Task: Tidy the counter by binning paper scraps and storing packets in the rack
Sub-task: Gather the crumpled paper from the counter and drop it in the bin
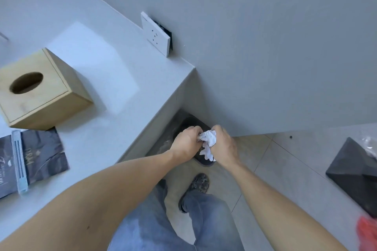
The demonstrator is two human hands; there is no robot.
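Crumpled white paper scraps (pixel 209 142) are squeezed between both of my hands, low beside the counter's end. My left hand (pixel 186 142) and my right hand (pixel 224 145) are each closed on the wad. Directly under them stands a dark bin (pixel 204 162) on the floor, mostly hidden by my hands. On the grey counter (pixel 114 124) at the far left lies a dark packet (pixel 42 155) with a pale blue clip across it.
A wooden tissue box (pixel 38 89) sits on the counter behind the packet. A white socket plate (pixel 156 33) hangs off the wall. A black angular object (pixel 355 173) stands on the tiled floor at right. My legs and shoe are below.
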